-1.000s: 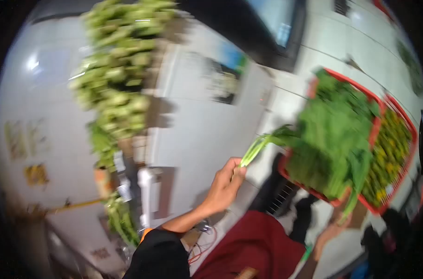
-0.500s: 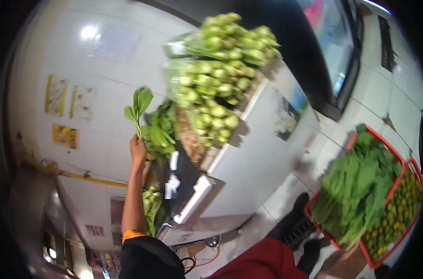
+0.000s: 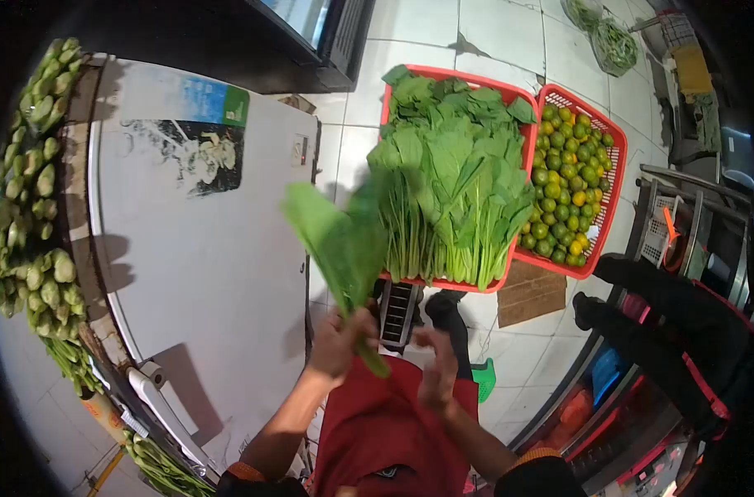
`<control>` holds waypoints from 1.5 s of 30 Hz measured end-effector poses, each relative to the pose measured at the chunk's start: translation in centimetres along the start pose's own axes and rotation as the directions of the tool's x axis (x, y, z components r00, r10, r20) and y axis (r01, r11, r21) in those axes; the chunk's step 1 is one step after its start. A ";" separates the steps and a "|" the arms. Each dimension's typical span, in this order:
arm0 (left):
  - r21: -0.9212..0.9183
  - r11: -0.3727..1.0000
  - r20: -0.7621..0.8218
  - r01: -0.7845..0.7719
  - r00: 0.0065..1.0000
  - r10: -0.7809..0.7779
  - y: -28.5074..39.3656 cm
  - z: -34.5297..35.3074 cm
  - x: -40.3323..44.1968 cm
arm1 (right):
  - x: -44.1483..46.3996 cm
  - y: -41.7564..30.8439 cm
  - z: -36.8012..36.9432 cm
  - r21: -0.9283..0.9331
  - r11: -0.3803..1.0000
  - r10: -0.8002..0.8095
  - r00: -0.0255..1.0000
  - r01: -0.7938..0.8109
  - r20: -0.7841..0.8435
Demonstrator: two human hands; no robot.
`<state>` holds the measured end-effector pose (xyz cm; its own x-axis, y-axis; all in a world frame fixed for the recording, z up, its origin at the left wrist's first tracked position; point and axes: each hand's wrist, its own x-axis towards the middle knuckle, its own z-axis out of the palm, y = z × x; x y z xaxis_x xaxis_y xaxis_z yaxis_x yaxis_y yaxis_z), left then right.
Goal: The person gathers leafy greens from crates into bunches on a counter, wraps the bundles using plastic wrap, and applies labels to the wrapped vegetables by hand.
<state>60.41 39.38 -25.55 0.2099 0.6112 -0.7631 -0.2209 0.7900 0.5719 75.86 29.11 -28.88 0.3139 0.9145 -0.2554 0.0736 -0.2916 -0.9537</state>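
Over a dark-red apron (image 3: 393, 431), the left hand (image 3: 341, 341) grips leafy greens (image 3: 349, 261) by their stalks – blades upward, blurred. The right hand (image 3: 437, 369) hangs open just beside, fingers apart. Beyond, a red crate (image 3: 497, 85) holds more leafy vegetables (image 3: 443, 182); beside it, a red basket (image 3: 611, 190) of green-and-orange citrus (image 3: 563, 178); farther off, bagged greens (image 3: 614, 47) on tiles.

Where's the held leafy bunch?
Head view, just left of centre: the leafy bunch is in the left hand, with the red crate of greens to its upper right.
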 end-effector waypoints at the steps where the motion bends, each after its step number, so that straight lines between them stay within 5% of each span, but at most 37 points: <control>1: -0.093 0.990 -0.131 0.104 0.985 -0.115 0.0 -0.8 0.5 | 0.8 2.3 0.6 0.013 0.969 0.246 0.965 -0.245 -0.087; 3: -0.168 0.981 -0.157 0.101 0.979 -0.128 0.2 -2.1 1.4 | 4.9 7.6 2.0 -0.242 0.909 0.337 0.940 -0.339 -0.051; 6: -0.212 0.970 -0.228 0.117 0.960 -0.165 0.1 -3.2 2.7 | 7.6 18.0 6.6 -0.374 0.885 0.267 0.960 -0.279 -0.083; 8: -0.175 0.973 -0.278 0.148 0.941 -0.193 -0.4 -3.5 3.4 | 9.2 19.2 9.1 -0.592 0.691 0.319 0.910 -0.415 -0.265; 15: -0.210 0.956 -0.199 0.207 0.948 -0.249 -3.4 -5.8 7.2 | 9.2 21.3 9.0 -0.649 0.644 0.247 0.913 -0.404 -0.324; 19: -0.323 0.935 -0.133 0.147 0.971 -0.199 -5.5 -5.7 9.5 | 7.6 19.6 7.0 -0.390 0.887 0.115 0.936 -0.247 -0.332; 21: -0.283 0.949 -0.113 0.141 0.977 -0.179 -6.3 -5.3 10.7 | 6.5 15.5 6.4 -0.060 0.980 0.170 0.960 -0.188 -0.223; 25: -0.425 0.891 -0.039 0.157 0.981 -0.191 -9.2 -3.3 14.5 | 4.3 10.5 6.6 -0.328 0.944 -0.021 0.990 -0.026 -0.141; 27: -0.273 0.938 0.029 0.215 0.976 -0.215 -8.7 -1.4 14.7 | 3.5 9.4 6.6 -0.385 0.921 -0.082 0.995 0.053 -0.060; 28: 0.010 0.998 -0.088 0.060 0.994 -0.059 -8.3 -0.2 14.6 | 3.6 9.0 5.6 -0.391 0.919 -0.080 0.994 0.047 -0.069; 30: -0.056 0.995 -0.100 0.082 0.991 -0.087 -7.0 -0.3 14.5 | 4.1 8.2 3.0 -0.383 0.913 -0.158 0.987 0.143 -0.008; 31: -0.124 0.987 -0.121 0.100 0.986 -0.116 -6.3 -0.5 14.3 | 3.3 10.7 2.6 0.232 0.956 0.239 0.932 -0.177 -0.273; 32: -0.224 0.966 -0.156 0.126 0.974 -0.163 -4.8 0.2 13.6 | 4.5 13.3 0.3 -0.253 0.923 0.198 0.923 -0.289 -0.330; 33: -0.216 0.968 -0.150 0.126 0.975 -0.161 -3.6 0.4 12.8 | 5.7 14.0 -1.7 -0.346 0.873 0.178 0.886 -0.343 -0.428; 35: -0.390 0.919 0.136 0.054 0.991 -0.001 -2.1 0.2 10.9 | 6.7 19.9 -4.4 -0.616 0.672 0.030 0.846 -0.411 -0.532; 39: -0.384 0.923 0.242 0.037 0.968 0.062 -1.5 1.0 8.9 | 8.2 21.1 -5.6 -0.508 0.615 0.330 0.781 -0.604 -0.530; 40: -0.374 0.927 0.263 0.032 0.962 0.073 -1.6 1.2 8.9 | 7.9 21.6 -5.6 -0.611 0.623 0.142 0.838 -0.489 -0.526; 43: -0.348 0.937 0.298 0.033 0.952 0.077 -2.1 1.5 9.2 | 7.0 21.1 -6.1 -0.551 0.740 0.097 0.872 -0.386 -0.480; 45: -0.319 0.941 0.126 0.113 0.989 -0.076 -2.9 2.2 9.6 | 7.1 19.1 -6.4 -0.596 0.743 -0.038 0.869 -0.306 -0.493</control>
<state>65.20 43.12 -33.87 0.3442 0.5503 -0.7607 -0.4877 0.7971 0.3560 85.52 28.21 -47.89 0.7370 0.6673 -0.1070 0.5228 -0.6633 -0.5354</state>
